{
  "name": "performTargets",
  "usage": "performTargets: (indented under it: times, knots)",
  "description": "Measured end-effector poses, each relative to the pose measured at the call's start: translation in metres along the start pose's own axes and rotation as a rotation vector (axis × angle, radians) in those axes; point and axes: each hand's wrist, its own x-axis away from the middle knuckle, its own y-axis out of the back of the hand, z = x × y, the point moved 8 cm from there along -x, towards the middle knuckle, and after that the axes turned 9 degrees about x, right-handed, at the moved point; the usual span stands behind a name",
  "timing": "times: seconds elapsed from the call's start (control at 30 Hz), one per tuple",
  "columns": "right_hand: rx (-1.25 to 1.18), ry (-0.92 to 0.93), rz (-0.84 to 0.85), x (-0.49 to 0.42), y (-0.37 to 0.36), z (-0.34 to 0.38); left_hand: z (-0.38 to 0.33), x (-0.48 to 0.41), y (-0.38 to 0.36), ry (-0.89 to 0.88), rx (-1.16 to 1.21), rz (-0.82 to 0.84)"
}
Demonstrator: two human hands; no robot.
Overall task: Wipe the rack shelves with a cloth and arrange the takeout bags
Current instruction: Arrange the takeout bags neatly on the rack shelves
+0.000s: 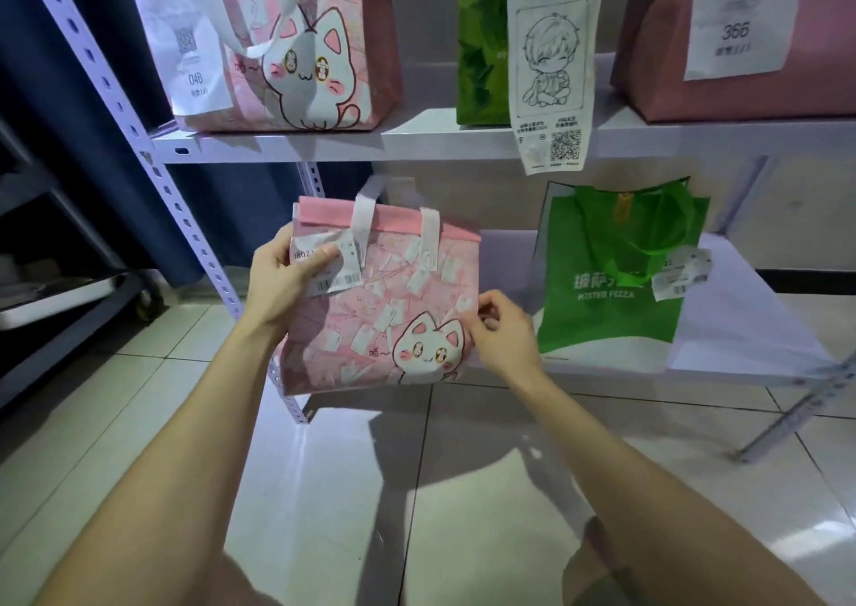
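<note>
Two hands are on the arranging step. The pink cat bag (393,309) is held in front of the left end of the lower shelf (741,318), its base hanging below the board's edge. The left hand (282,276) grips the bag's corner at ten o'clock, thumb pressed on a crumpled paper receipt (333,267). The right hand (502,332) has its fingers (486,309) curled and pinching the edge at four o'clock. No cloth shows.

The next move probably means raising the bag over the edge and standing it upright beside the green bag (607,309), which sits at three o'clock.

The bag looks like soft, matte non-woven fabric, flat-faced and boxy, with white strap handles (431,230), so it may sag unless set squarely. The shelf looks like smooth painted metal.
</note>
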Motion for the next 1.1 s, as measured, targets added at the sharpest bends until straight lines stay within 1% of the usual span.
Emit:
performTargets:
  times: [0.07, 0.1, 0.13, 0.17, 0.2, 0.27, 0.3, 0.33, 0.37, 0.47, 0.53, 0.63, 0.8, 0.93, 1.1]
  knots:
    - [0.090, 0.055, -0.136, -0.015, 0.011, 0.013, 0.003, -0.015, 0.004, -0.045, -0.080, -0.057]
    - [0.139, 0.084, -0.198, -0.021, 0.014, 0.021, 0.009, -0.022, 0.005, -0.039, -0.144, -0.072]
    - [0.191, 0.104, -0.244, -0.026, 0.014, 0.026, 0.021, -0.029, 0.004, 0.000, -0.220, -0.069]
    - [0.240, 0.107, -0.255, -0.031, 0.009, 0.026, 0.038, -0.033, 0.004, 0.085, -0.304, -0.052]
    - [0.275, 0.090, -0.220, -0.036, -0.001, 0.021, 0.060, -0.032, 0.003, 0.207, -0.377, -0.013]
    - [0.301, 0.037, -0.062, -0.039, -0.029, 0.002, 0.106, -0.021, -0.002, 0.447, -0.425, 0.154]
    - [0.298, 0.026, 0.003, -0.036, -0.040, -0.008, 0.125, -0.015, -0.007, 0.504, -0.420, 0.240]
    - [0.299, 0.031, 0.039, -0.033, -0.048, -0.015, 0.140, -0.014, -0.008, 0.515, -0.421, 0.286]
    - [0.306, 0.042, 0.044, -0.029, -0.051, -0.020, 0.151, -0.015, -0.005, 0.494, -0.429, 0.280]
    - [0.288, 0.062, 0.017, -0.029, -0.056, -0.024, 0.166, -0.022, 0.011, 0.409, -0.526, 0.145]
    - [0.272, 0.046, 0.006, -0.035, -0.061, -0.025, 0.174, -0.024, 0.016, 0.377, -0.578, 0.097]
    - [0.321, 0.038, -0.022, -0.043, -0.073, -0.021, 0.182, -0.030, 0.022, 0.335, -0.601, 0.047]
    - [0.431, 0.016, -0.047, -0.049, -0.088, -0.021, 0.188, -0.035, 0.029, 0.309, -0.584, 0.054]
    - [0.480, 0.057, -0.062, -0.045, -0.096, -0.023, 0.194, -0.036, 0.038, 0.324, -0.544, 0.060]
    - [0.423, -0.024, 0.039, -0.049, -0.101, -0.029, 0.194, -0.038, 0.043, 0.354, -0.550, 0.050]
